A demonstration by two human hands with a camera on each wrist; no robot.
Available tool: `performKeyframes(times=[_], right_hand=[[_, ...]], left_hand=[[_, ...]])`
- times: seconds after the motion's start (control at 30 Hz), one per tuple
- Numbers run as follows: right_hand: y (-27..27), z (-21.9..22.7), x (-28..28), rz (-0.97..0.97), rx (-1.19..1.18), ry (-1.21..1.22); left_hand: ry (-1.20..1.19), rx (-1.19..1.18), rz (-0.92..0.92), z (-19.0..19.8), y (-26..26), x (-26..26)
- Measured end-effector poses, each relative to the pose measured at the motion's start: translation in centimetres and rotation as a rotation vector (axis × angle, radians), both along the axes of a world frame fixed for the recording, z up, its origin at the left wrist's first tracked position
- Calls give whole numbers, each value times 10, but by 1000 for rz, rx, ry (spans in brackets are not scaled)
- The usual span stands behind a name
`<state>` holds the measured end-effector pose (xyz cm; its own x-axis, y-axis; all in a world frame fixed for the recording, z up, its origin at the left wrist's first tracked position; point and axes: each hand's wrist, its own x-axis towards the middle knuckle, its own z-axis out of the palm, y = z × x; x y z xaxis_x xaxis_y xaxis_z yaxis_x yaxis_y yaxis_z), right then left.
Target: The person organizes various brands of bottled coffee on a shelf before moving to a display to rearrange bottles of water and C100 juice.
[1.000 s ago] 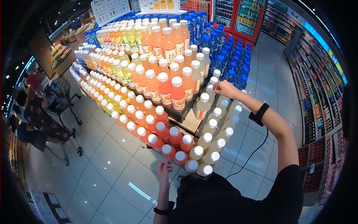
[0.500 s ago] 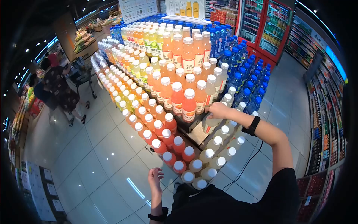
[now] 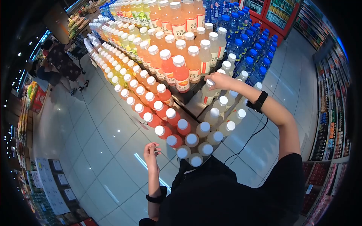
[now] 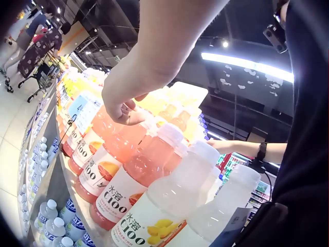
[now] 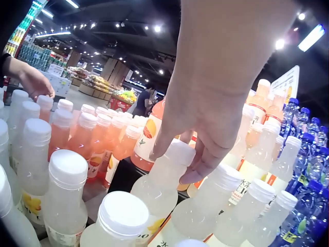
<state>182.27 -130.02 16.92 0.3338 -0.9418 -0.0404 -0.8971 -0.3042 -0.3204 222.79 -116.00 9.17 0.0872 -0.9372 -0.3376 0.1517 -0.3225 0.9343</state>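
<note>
2 people (image 3: 61, 57), red fridge (image 3: 278, 16).

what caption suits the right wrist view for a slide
Right-hand grip on a cloudy bottle at its white cap, blue-capped bottles along the frame's right edge.

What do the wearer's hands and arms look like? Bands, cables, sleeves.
Right hand and left hand: both bare, no gloves. Each wrist wears a black band, right and left. A thin black cable hangs near the right band. The right sleeve is black, short and loose.
</note>
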Motion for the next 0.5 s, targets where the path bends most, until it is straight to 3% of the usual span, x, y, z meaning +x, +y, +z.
performKeyframes(times=[0.37,0.47,0.5], right_hand=[[7,4,18,-7,18,-56],[9,4,32,20,73,-52],[11,14,42,-33,187,-40]], left_hand=[[23,-23,-86,5,-5,-15],[22,-24,-98,5,-6,-16],[23,-24,-101,6,-6,-16]])
